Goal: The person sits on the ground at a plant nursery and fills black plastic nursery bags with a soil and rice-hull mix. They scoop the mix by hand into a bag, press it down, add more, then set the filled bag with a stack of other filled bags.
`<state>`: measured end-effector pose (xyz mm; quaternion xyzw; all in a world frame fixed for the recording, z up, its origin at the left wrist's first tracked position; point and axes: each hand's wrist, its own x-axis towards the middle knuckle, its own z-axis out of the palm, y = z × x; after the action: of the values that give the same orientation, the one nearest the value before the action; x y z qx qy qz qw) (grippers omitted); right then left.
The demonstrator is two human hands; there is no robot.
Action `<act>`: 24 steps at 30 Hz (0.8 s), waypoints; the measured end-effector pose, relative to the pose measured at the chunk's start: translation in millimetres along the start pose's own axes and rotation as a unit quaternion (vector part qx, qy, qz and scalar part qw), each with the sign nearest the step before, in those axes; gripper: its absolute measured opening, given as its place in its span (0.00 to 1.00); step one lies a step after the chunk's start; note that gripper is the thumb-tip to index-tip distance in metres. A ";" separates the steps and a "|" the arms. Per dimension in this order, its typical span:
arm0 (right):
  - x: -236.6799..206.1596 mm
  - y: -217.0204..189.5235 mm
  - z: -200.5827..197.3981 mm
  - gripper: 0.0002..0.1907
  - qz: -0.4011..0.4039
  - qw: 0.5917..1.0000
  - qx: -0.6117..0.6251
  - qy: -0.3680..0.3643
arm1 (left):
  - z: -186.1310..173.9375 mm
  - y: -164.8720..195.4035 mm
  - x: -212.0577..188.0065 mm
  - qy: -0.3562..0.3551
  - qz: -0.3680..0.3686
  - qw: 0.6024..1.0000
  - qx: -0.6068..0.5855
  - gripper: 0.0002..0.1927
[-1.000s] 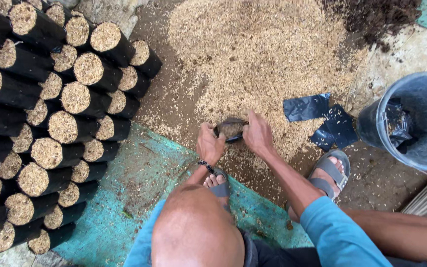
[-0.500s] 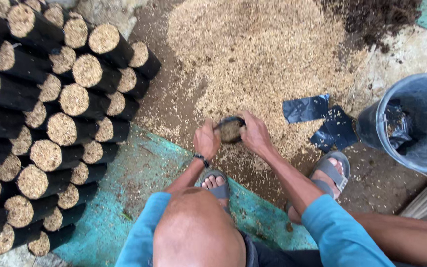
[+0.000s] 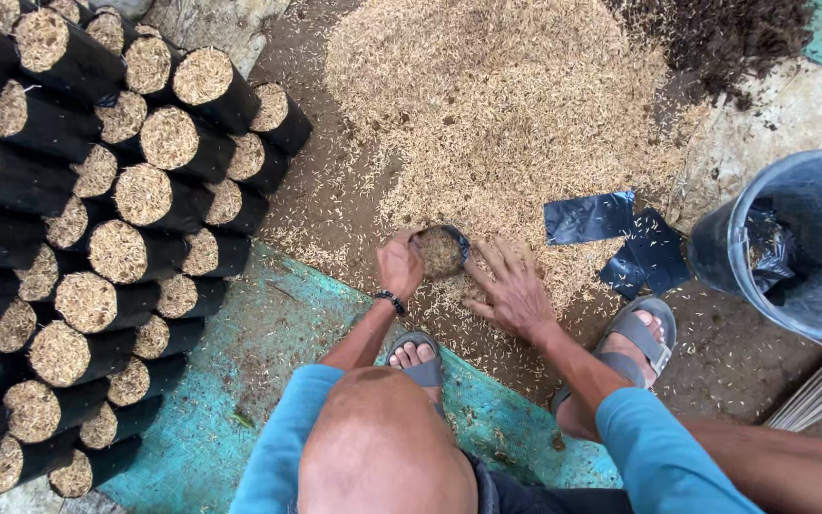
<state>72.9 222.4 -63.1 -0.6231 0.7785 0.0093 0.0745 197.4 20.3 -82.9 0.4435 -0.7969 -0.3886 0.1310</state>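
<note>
Left hand [image 3: 400, 265] fingers grip filled black bag [image 3: 441, 250] at husk pile [image 3: 497, 105] edge; right hand [image 3: 513, 290] spread flat, open ground around.

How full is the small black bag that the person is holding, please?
Full: husk fills the small black bag up to its open mouth, held by the left hand.

Glossy black plastic bag [image 3: 443, 249], rough husk pile [image 3: 506, 105]

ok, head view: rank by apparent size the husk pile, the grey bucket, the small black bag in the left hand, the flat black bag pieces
1. husk pile
2. grey bucket, partly cut off
3. flat black bag pieces, together
4. small black bag, held by the left hand
</note>
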 end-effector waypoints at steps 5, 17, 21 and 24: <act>37.0 40.8 -3.6 0.38 -0.055 0.996 -0.063 0.029 | -33.0 -1.9 0.0 -0.028 -0.039 0.998 0.030 0.20; 85.5 68.2 -16.1 0.41 0.099 0.994 0.030 -0.015 | 6.1 31.5 -36.5 0.074 0.066 0.995 -0.021 0.26; 66.3 68.0 10.1 0.36 0.085 0.996 0.025 -0.011 | -3.0 35.5 -18.6 -0.043 0.002 0.999 -0.012 0.15; 60.4 67.2 15.9 0.27 0.112 0.989 0.088 0.026 | -6.8 31.7 -8.3 -0.056 0.037 0.994 0.086 0.20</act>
<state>-3.5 180.6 -91.8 -0.5231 0.8428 -0.0676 0.1074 186.8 33.2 -54.0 0.4008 -0.8493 -0.3379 0.0617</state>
